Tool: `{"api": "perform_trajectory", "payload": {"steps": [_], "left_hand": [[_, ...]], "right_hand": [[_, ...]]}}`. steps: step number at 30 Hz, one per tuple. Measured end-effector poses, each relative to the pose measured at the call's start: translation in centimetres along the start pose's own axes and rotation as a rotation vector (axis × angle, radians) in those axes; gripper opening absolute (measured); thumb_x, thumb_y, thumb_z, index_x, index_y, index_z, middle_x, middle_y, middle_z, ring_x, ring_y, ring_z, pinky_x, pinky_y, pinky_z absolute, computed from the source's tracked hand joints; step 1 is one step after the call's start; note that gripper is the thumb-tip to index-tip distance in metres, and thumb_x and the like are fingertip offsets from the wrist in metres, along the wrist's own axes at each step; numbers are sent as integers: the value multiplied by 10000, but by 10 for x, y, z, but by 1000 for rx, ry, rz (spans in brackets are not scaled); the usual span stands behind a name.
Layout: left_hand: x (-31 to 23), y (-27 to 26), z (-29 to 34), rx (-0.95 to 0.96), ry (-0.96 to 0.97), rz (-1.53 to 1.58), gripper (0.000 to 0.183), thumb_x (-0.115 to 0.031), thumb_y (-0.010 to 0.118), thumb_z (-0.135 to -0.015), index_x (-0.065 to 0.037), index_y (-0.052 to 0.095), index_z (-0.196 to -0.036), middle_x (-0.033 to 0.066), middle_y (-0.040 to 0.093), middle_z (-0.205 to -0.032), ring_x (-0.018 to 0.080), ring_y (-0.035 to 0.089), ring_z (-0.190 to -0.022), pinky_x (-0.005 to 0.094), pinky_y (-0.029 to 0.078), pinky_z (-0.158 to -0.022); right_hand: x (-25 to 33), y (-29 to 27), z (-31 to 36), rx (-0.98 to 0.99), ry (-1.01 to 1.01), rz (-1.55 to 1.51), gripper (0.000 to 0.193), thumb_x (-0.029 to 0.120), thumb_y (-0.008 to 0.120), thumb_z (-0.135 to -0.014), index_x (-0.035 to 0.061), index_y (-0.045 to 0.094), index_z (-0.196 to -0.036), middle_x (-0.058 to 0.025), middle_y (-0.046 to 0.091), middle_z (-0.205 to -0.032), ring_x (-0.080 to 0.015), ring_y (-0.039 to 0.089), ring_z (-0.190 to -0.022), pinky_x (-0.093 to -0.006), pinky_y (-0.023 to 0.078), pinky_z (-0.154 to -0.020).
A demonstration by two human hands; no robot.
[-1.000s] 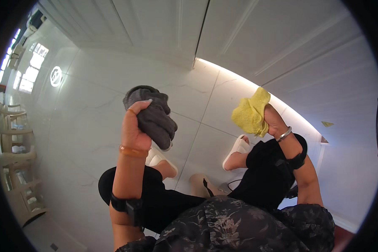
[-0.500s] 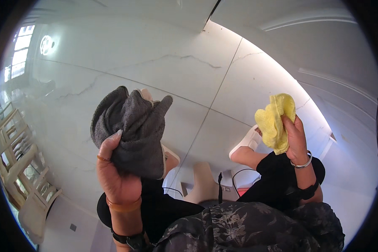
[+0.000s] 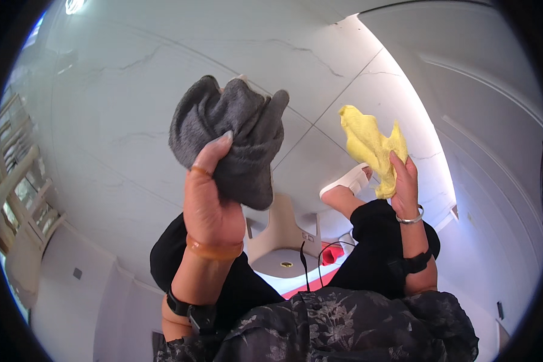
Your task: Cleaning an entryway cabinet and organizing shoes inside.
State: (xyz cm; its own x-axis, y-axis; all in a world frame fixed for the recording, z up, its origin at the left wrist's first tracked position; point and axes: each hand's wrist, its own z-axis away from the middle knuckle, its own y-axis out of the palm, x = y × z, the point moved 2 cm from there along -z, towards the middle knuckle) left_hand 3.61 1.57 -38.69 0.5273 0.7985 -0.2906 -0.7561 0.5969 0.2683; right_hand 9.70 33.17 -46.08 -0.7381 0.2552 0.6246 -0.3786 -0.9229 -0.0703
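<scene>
A bunched dark grey cloth (image 3: pixel 247 160) is gripped in my left hand (image 3: pixel 214 199), the thumb pressed across its front and the other fingers mostly hidden behind it. Off to the right, my right hand (image 3: pixel 406 184) pinches a yellow cloth (image 3: pixel 371 142) near its lower end, and the rest of it spreads up and to the left. Both cloths are held up in the air, well apart from each other.
Below me is a pale marbled tile floor (image 3: pixel 133 90). A beige chair (image 3: pixel 277 229) stands between my legs, with a red object (image 3: pixel 332 254) beside it. Wooden chairs (image 3: pixel 24 193) line the far left. A white panelled surface (image 3: pixel 464 102) curves along the right.
Against the floor, the view has shifted. In the picture, my left hand with the grey cloth is higher and further right. The yellow cloth has gone from bunched to more spread out.
</scene>
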Motion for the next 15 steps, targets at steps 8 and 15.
{"api": "perform_trajectory", "payload": {"steps": [8,15], "left_hand": [[9,-26,5,-115,155,70,306,-90,593,-771,-5,539,-1060,76,609,-985,190,589,-881,305,458,-808],[24,-26,1,-251,190,132,439,-10,623,-703,-34,487,-1120,51,559,-1024,181,550,-911,278,429,-800]], "right_hand": [[-14,14,-3,95,-6,36,293,129,525,-877,0,489,-1138,-59,578,-1026,-120,558,-901,-251,452,-776],[-26,13,9,138,144,8,360,136,493,-893,7,418,-1220,-87,542,-1141,-188,559,-985,-300,470,-821]]}}
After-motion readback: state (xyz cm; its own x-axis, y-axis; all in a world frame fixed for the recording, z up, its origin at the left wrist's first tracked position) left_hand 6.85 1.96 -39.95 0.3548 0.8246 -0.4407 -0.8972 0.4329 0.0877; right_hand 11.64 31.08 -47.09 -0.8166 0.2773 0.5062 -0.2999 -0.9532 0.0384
